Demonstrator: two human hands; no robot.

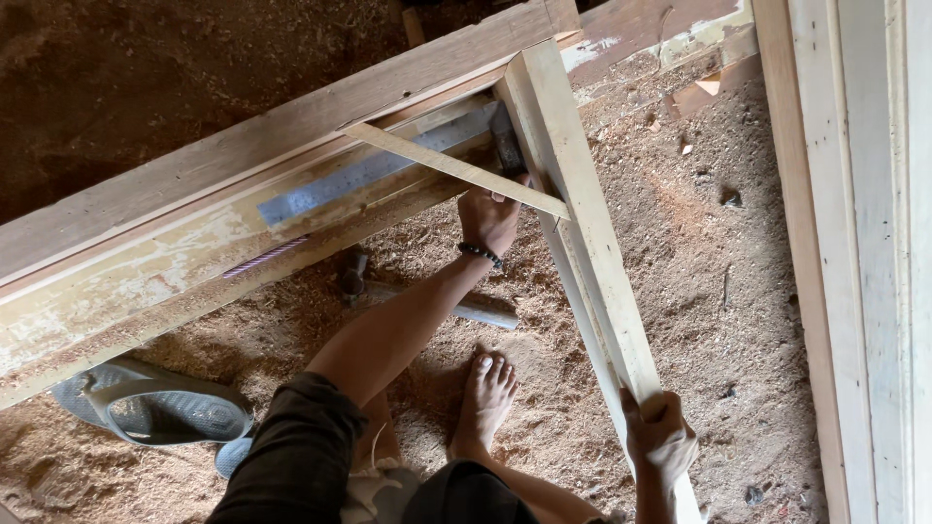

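Two hands are at work on a wooden frame, and we can place each of them. Our left hand (488, 218) reaches up to the corner of the frame, its fingers closed on the dark stock of a steel square (374, 173) whose long grey blade lies flat along the big horizontal beam (146, 262). A bead bracelet (481, 254) sits on that wrist. Our right hand (662, 437) is clenched around the lower end of the pale upright post (582, 223), which slants from the corner down toward us.

Working outward, a thin diagonal strip (451, 168) already crosses from beam to post, so we judge the corner to be braced, at least loosely; whether it is nailed we cannot tell. With the square pressed into the corner, we judge that the angle is being checked, and nothing in view shows final fastening done. A hammer (354, 279) lies on the sawdust (699, 281) just beneath the beam, beside a grey pipe (485, 314), both untouched.

Our bare foot (485, 398) rests on the sawdust between the two hands. A grey sandal (160, 408) lies well to the left, under the beam. White painted boards (859, 243) run along the right edge.

As for packages, labels or signs, we see none; the only markings are the fine gradations on the blade, too small to make out.
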